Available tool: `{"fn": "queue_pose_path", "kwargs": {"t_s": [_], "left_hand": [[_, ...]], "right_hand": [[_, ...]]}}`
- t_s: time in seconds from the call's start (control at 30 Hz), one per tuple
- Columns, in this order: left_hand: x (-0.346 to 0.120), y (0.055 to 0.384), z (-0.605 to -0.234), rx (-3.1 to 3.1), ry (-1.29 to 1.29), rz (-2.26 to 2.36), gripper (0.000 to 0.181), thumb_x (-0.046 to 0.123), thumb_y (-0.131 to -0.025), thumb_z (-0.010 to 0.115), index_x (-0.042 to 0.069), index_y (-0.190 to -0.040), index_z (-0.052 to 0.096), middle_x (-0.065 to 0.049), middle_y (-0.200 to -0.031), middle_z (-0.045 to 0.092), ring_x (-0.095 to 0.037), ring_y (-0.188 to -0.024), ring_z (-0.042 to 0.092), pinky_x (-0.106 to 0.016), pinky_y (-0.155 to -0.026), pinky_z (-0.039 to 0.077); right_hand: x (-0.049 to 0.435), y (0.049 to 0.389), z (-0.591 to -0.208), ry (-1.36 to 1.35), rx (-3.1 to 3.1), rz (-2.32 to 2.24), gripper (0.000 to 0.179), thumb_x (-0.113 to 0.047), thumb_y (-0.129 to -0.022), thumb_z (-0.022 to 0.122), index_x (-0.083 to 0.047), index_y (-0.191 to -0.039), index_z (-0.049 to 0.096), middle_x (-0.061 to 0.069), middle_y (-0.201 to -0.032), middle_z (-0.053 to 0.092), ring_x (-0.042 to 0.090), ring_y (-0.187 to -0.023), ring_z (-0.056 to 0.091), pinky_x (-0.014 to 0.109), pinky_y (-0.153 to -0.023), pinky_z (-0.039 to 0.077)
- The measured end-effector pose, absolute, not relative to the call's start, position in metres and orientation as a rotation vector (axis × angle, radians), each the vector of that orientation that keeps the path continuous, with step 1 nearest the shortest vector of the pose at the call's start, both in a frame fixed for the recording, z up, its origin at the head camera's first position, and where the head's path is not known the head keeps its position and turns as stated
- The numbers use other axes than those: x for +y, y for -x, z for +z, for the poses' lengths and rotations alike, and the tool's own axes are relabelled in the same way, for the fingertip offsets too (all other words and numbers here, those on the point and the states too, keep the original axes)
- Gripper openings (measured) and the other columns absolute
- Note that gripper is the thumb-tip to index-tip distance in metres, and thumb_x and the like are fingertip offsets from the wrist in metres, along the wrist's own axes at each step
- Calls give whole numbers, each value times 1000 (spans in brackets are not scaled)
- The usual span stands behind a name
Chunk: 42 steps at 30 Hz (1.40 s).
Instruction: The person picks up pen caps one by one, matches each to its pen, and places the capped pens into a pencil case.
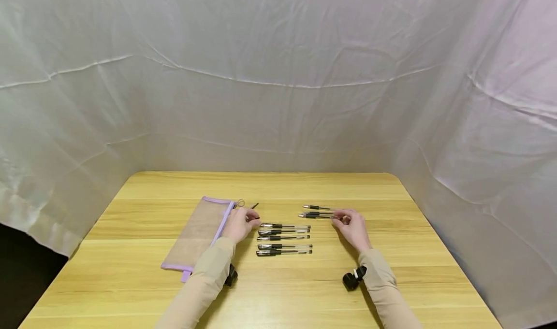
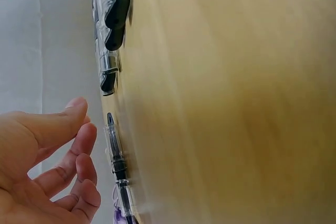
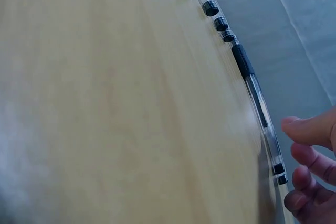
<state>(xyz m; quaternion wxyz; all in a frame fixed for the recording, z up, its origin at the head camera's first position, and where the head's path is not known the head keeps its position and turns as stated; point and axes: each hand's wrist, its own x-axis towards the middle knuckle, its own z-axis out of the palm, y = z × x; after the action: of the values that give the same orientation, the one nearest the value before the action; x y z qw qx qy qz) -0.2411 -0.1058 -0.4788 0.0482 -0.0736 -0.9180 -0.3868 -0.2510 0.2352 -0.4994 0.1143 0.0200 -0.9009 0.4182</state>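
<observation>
Several capped black gel pens [image 1: 284,245] lie side by side in the middle of the table, clear caps toward the left. My left hand [image 1: 241,224] hovers by their capped ends, thumb and forefinger close together with nothing visible between them. Past its fingertips lie clear pen caps with black clips [image 2: 116,150], partly hidden by the hand in the head view. On the right are three uncapped pens [image 1: 316,214], tips pointing left. Beside their back ends is my right hand [image 1: 353,227], its thumb and fingers apart and holding nothing in the right wrist view.
A mesh zip pouch [image 1: 193,237] with purple edging lies left of the pens, partly under my left forearm; a ring sits at its far corner. Pale curtains [image 1: 278,116] enclose the wooden table [image 1: 296,295] at the back and sides.
</observation>
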Motion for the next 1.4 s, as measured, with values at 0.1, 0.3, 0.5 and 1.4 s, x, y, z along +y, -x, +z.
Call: {"fn": "queue_pose_path", "kwargs": {"t_s": [0.1,0.3,0.5,1.4], "left_hand": [[-107,241,-479,-2807,220,-1180,13,10,-89,76,3,-100,77,-8,-91,75,-23,-87,68,-40,-82,56],[-108,240,-479,-2809,216,-1175,14,10,-89,76,4,-100,76,-7,-92,75,-23,-89,68,-41,-84,55],[-109,241,-480,-2817,212,-1176,14,11,-89,76,4,-101,76,-7,-93,75,-23,-90,68,-42,-86,55],[-110,240,-481,-2828,221,-1193,15,9,-90,74,3,-103,76,-7,-94,75,-23,-91,68,-43,-87,55]], "right_hand": [[236,251,-500,-55,-2675,1193,27,-8,-88,76,-1,-114,74,19,-113,69,25,-93,62,29,-82,51],[235,251,-500,-81,-2729,1176,25,-9,-90,74,-1,-114,73,20,-117,65,30,-99,61,38,-85,51],[234,252,-500,-107,-2764,1132,19,-8,-90,73,-3,-108,75,19,-114,65,25,-90,57,31,-76,45],[232,254,-500,-107,-2793,1038,17,-7,-89,73,-3,-105,75,16,-101,64,27,-90,57,35,-79,44]]}}
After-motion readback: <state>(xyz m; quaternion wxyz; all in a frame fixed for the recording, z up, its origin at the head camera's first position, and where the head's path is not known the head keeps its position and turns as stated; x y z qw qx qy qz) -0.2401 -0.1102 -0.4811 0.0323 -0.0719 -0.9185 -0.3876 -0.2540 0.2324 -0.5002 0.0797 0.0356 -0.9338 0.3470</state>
